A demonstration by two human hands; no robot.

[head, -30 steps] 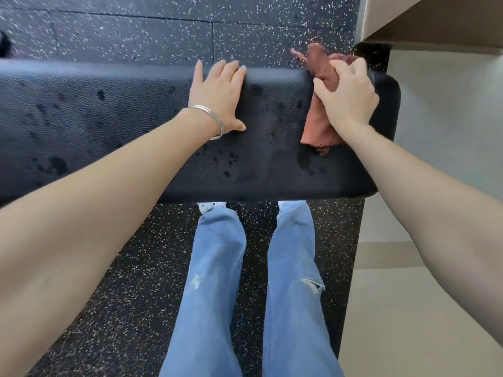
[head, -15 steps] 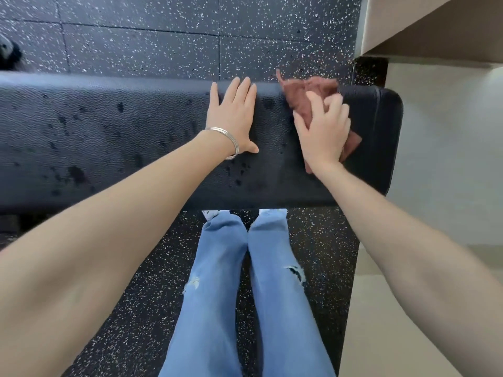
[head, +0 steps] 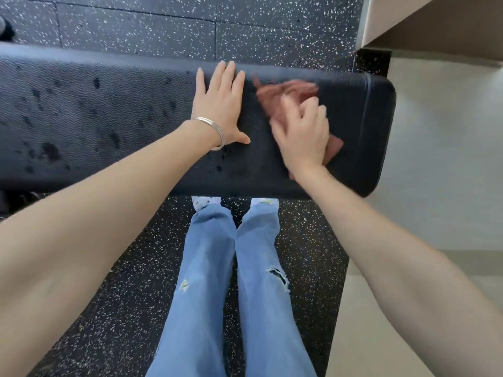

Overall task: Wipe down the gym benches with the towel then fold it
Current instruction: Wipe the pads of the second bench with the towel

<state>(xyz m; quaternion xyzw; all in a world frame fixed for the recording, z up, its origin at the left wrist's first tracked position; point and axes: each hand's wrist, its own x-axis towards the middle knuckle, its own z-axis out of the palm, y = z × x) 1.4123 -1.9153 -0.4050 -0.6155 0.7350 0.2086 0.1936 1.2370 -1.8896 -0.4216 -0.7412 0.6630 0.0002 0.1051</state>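
Note:
A long black padded gym bench [head: 114,112] runs across the view, dotted with dark wet spots on its left part. My left hand [head: 221,104] lies flat on the pad with straight fingers, a silver bangle on the wrist. Just to its right, my right hand [head: 302,137] grips a crumpled reddish-brown towel [head: 275,95] and presses it on the pad near the bench's right end. The hand and towel are motion-blurred. Part of the towel is hidden under the hand.
Black speckled rubber flooring [head: 190,25] lies beyond and under the bench. A pale tiled floor [head: 435,148] begins right of the bench end. A beige wall ledge [head: 435,20] sits at the top right. My legs in blue jeans [head: 231,281] stand against the bench's near side.
My right hand has dragged the towel leftward along the pad from the bench's right end and toward the near edge. My left hand stayed flat on the pad.

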